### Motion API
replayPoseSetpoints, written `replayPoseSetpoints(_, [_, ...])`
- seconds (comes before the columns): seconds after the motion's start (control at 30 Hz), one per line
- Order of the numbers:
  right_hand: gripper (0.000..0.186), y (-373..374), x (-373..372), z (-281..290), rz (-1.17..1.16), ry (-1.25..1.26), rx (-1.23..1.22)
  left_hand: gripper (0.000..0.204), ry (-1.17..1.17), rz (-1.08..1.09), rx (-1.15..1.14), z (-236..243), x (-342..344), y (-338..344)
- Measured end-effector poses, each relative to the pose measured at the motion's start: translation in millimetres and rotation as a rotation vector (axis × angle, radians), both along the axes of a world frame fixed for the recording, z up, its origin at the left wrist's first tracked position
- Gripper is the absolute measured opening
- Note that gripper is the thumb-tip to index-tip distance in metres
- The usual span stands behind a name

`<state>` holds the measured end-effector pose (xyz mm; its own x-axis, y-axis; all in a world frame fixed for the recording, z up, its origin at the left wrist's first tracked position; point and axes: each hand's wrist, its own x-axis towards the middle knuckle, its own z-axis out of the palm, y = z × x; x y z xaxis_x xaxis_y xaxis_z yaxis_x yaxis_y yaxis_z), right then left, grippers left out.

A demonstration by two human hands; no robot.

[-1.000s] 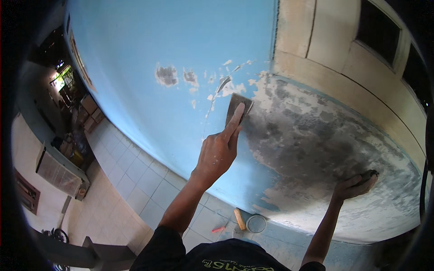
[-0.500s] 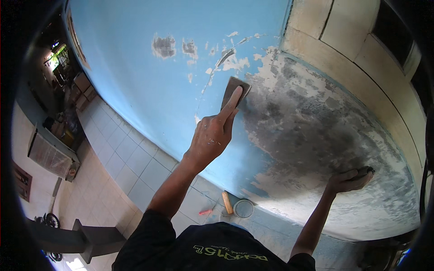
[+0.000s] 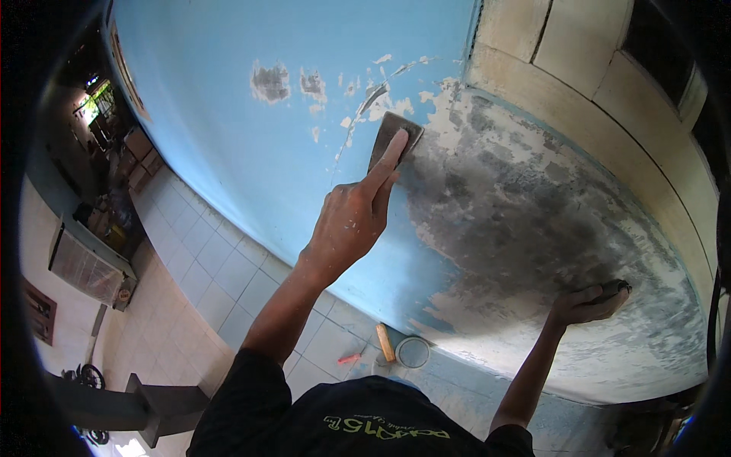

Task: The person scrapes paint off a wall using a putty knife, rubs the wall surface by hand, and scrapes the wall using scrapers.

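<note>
My left hand (image 3: pixel 350 225) is closed on a flat metal scraper (image 3: pixel 384 133), index finger along its blade, against the blue wall (image 3: pixel 228 114) beside the edge of a large bare, mottled grey patch (image 3: pixel 502 183). A cracked, flaking line (image 3: pixel 373 97) runs just above the scraper. Lower on the grey patch, at the right, my right hand (image 3: pixel 586 305) grips a small dark object (image 3: pixel 613 289) that I cannot make out.
On the tiled floor (image 3: pixel 244 282) below lie a wooden-coloured block (image 3: pixel 385 343), a round container (image 3: pixel 413 352) and a red-handled tool (image 3: pixel 349 358). A cream panelled door or window frame (image 3: pixel 579 61) borders the wall. Boxes (image 3: pixel 138 152) and a motorbike wheel (image 3: pixel 89 377) show at left.
My left hand and scraper have moved up along the wall toward the flaking line. My view has shifted slightly. My right hand stays low on the grey patch.
</note>
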<state>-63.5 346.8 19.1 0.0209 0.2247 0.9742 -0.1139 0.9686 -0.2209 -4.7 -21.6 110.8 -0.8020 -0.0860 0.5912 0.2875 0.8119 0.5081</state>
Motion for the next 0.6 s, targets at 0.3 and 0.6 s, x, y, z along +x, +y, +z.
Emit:
replayPoseSetpoints(0.3, [0.046,4,-3,-3,-0.019,0.013,0.021,0.051,-0.034,-0.012,0.008,5,5,5])
replayPoseSetpoints(0.6, [0.047,6,-1,-4,-0.046,0.015,0.039,0.050,-0.043,-0.052,0.034,0,6,12])
